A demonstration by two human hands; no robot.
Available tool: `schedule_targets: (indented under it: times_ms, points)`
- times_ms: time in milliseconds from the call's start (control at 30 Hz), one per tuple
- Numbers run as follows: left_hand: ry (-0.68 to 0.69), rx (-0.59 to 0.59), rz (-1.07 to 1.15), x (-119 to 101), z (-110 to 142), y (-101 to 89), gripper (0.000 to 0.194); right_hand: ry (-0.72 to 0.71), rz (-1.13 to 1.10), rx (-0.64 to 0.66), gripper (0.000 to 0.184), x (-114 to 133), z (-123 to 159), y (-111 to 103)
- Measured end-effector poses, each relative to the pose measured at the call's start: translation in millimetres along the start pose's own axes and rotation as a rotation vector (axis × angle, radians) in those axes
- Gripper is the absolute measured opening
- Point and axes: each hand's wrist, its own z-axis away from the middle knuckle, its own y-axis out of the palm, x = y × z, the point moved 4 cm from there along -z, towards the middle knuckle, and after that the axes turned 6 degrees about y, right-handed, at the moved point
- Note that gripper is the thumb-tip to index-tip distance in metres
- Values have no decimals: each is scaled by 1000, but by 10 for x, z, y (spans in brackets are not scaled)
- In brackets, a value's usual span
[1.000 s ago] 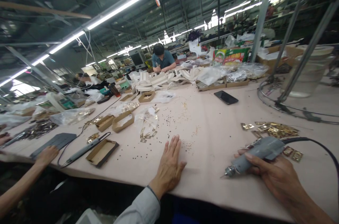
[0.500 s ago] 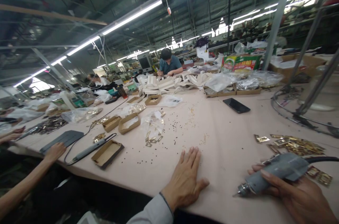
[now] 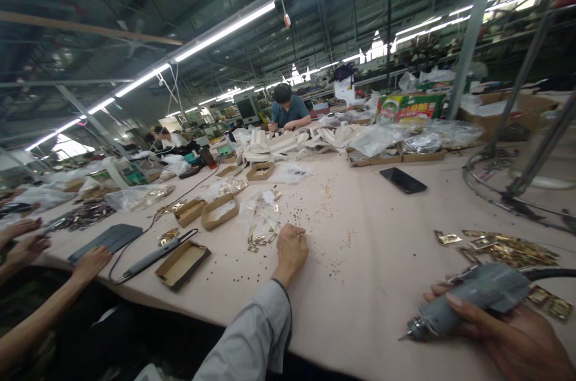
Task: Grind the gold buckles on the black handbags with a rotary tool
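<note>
A: Nearest, on the right?

B: Clamped round the driver (image 3: 477, 302) with the right grip (image 3: 519, 334), over the tabletop (image 3: 346, 315), with the bit pointing left and a little down.

A: And just beyond?

B: Past the driver, onto a loose pile of gold buckles (image 3: 522, 252), with a black cord (image 3: 551, 273) running off to the right edge.

A: And with the left grip (image 3: 291, 251)?

B: Curled, just beside a scatter of dark bits (image 3: 294, 210). Cannot tell whether apart or together at the fingertips, or whether pinching anything.

A: Left of that?

B: At an open box (image 3: 183, 264), with a second driver (image 3: 150, 259) lying just beside. Farther left, at a grey board (image 3: 110, 241) touched by a co-worker's hand (image 3: 93, 262).

A: Farther out?

B: To a clear bag (image 3: 258, 207), then to two small boxes (image 3: 220, 221) on the left. Toward the right, to a black phone (image 3: 402, 180), lying flat.

A: And at the back?

B: To a heap of pale strips (image 3: 281, 144), then to a person (image 3: 294, 110) in blue, bent over behind it.
</note>
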Motion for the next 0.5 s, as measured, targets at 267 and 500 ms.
schedule_targets:
  times_ms: [267,500]
  points:
    - [-31,41,-29,-9,-253,193,14,-17,20,13,60,12,2,21]
    - [-4,70,-83,9,-305,331,13,-34,57,22,55,22,5,26]
